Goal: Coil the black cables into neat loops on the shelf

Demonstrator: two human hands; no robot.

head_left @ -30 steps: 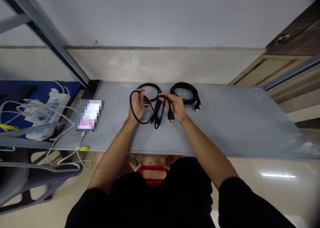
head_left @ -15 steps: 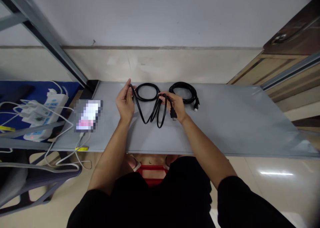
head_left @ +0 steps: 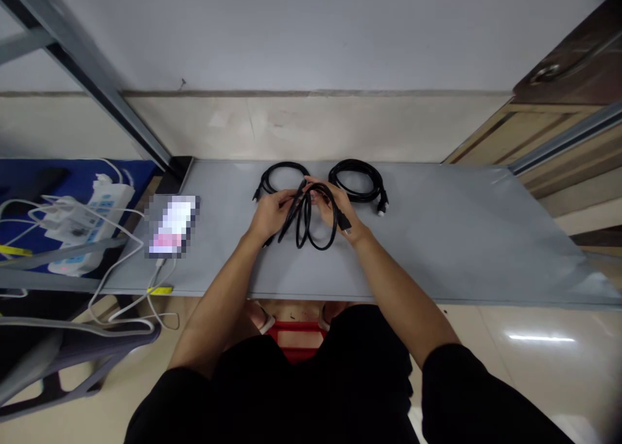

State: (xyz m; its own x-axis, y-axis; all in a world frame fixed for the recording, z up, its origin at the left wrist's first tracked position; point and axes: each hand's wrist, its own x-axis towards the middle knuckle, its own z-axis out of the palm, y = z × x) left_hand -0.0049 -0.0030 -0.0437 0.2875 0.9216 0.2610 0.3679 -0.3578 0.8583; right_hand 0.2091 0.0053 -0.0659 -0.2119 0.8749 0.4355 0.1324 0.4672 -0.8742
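Observation:
A black cable hangs in loose loops between my hands, above the middle of the grey table. My right hand is closed around the gathered tops of the loops, and a plug that looks like HDMI sticks out beside its palm. From the left, my left hand pinches the same cable close to the right fingers. A dark cable end shows below the left hand. Just behind my hands lies a coiled black cable, partly hidden by them. To its right rests another coiled black cable with its connectors at the front right.
The grey table runs along the wall. At its left end lies a blurred-out phone with a white charging cord. Farther left, a white power strip holds several plugs. A metal frame post rises at the left.
My left hand has moved right and closer to my right hand, bringing its stretch of cable into the bundle. More loops now hang from the right hand.

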